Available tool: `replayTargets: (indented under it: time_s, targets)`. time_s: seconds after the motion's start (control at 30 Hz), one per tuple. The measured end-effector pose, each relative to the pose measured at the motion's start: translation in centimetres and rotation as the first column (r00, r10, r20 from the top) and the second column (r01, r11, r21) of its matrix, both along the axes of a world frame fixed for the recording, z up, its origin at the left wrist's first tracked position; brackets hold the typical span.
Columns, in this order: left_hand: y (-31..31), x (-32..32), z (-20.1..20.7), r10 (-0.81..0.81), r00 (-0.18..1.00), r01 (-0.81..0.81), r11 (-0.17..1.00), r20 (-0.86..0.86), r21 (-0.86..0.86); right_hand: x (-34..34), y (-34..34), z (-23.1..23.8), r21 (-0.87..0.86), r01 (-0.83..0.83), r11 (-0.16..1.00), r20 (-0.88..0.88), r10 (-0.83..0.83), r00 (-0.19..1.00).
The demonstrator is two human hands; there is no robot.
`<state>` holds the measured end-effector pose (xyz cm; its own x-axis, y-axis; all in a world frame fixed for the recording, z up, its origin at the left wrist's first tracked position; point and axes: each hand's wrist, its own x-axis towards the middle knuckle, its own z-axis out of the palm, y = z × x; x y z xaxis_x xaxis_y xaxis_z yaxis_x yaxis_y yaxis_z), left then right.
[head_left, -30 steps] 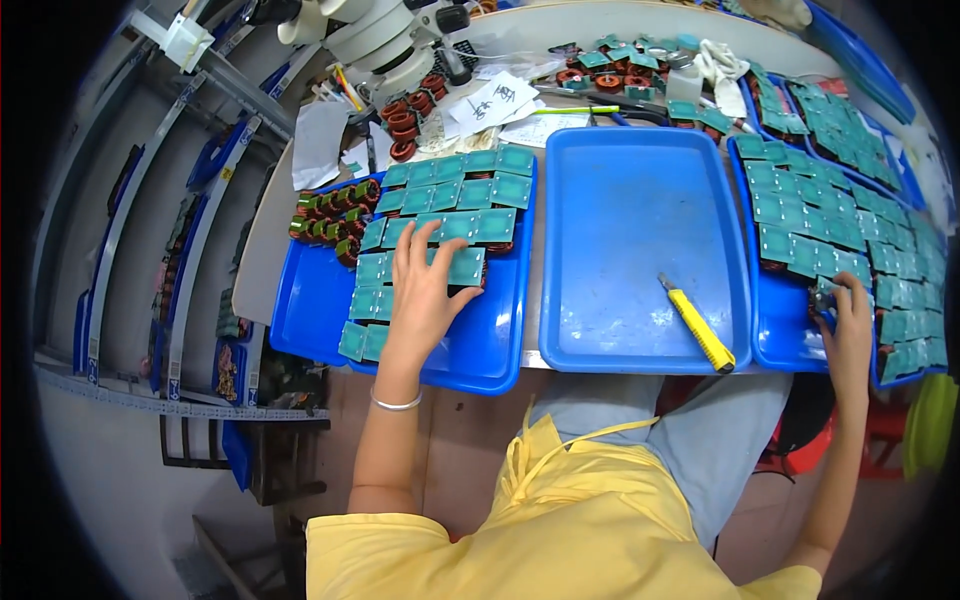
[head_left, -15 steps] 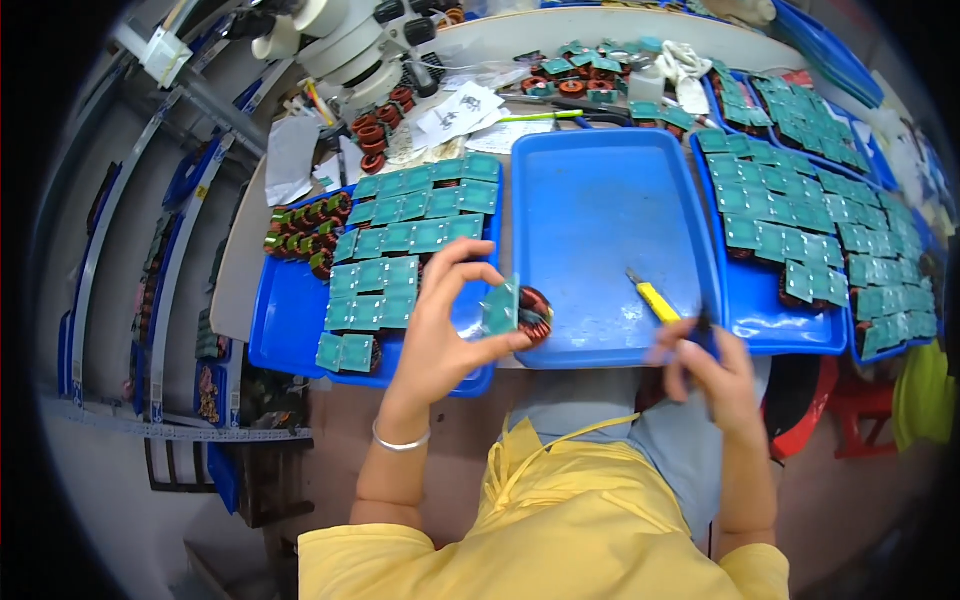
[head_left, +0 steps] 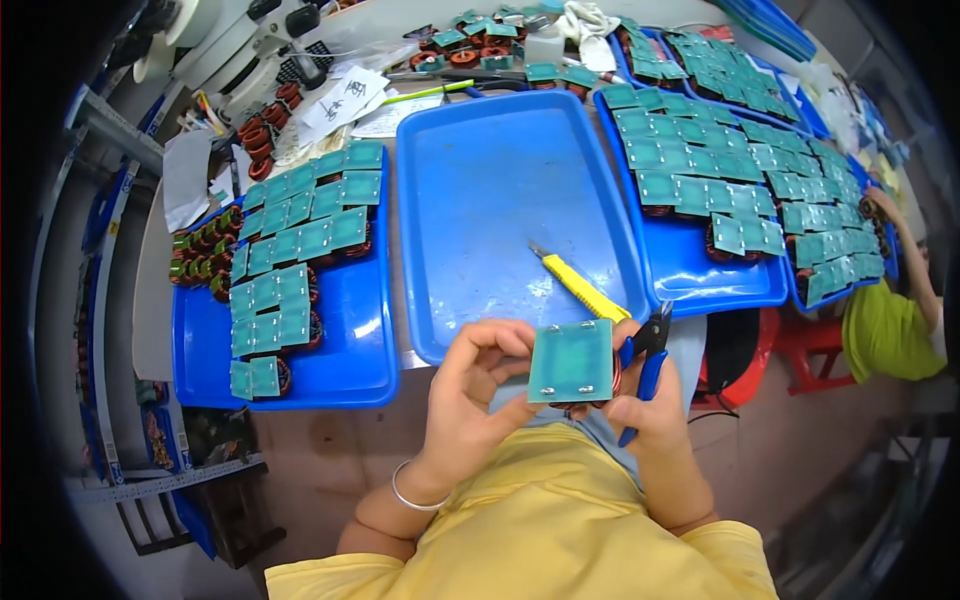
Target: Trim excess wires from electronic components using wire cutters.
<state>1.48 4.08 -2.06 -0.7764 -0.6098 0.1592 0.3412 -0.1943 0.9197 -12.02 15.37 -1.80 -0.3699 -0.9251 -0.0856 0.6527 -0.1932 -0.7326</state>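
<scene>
My left hand (head_left: 468, 392) is closed on a copper-wound toroidal coil with a square green circuit board (head_left: 572, 362). The board faces up toward me, with short silvery pins or solder points along two edges; most of the coil is hidden beneath it. In my right hand (head_left: 655, 415) is a pair of blue-handled wire cutters (head_left: 648, 372), dark jaws pointing up and away from me. The right fingers also reach the board's right side, where red copper winding shows. Just beyond my hands, a yellow utility knife (head_left: 585, 290) lies on the blue tray (head_left: 500, 200).
A blue tray (head_left: 350, 375) on the left holds rows of coil boards and bare coils (head_left: 205, 250). More filled blue trays (head_left: 715, 280) stand on the right. Papers (head_left: 345, 100) and a microscope (head_left: 215, 50) are at the back left. Another person's arm (head_left: 905, 235) reaches in at far right.
The coil has turned so its green board faces up. My right hand has brought the cutters in beside it, and both hands now meet. The whole view has shifted.
</scene>
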Motion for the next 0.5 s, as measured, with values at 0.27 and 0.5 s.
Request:
replayTargets:
  time_s: [0.27,0.5]
  targets:
    - [2.3,-1.5,0.4,0.005,0.999,0.003,0.985,-0.041,0.170,1.4,-0.1,-0.5,-0.125,0.280,0.952,-0.554,-0.302,0.776]
    - [0.8,-1.1,1.1,-0.244,0.969,0.175,0.807,0.048,0.564,-0.5,1.1,-0.4,-0.161,0.130,0.978,-0.816,-0.206,0.540]
